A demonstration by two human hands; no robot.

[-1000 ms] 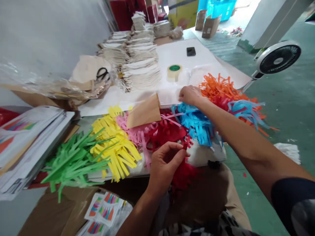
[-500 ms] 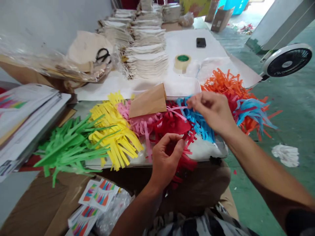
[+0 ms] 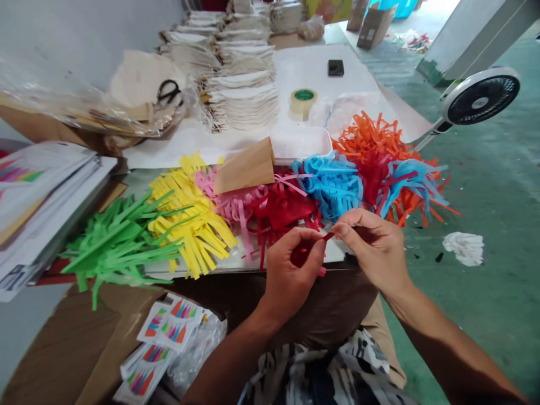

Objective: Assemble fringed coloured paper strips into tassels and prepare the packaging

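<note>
Between my hands, over the table's front edge, a narrow red paper strip [image 3: 328,236] is held at both ends. My left hand [image 3: 293,270] pinches it between thumb and forefinger, and my right hand [image 3: 375,247] grips the other end with its fingertips. Just beyond lies a pile of red fringed paper [image 3: 284,209], beside pink fringe [image 3: 236,205]. Blue fringe [image 3: 331,183] sits behind my right hand. Yellow fringe [image 3: 192,216] and green fringe [image 3: 120,244] spread to the left. A folded brown paper piece [image 3: 244,166] rests on the pink fringe.
Orange fringe [image 3: 371,138] hangs at the table's right end near a small fan [image 3: 481,101]. Farther back are a tape roll [image 3: 303,101], a black box [image 3: 336,68], stacked white bundles [image 3: 242,107] and scissors [image 3: 169,91]. Printed cards [image 3: 171,326] lie below left.
My right hand has come down from the blue fringe to meet my left hand, and now grips the red strip. My left hand stays at the table edge, still pinching.
</note>
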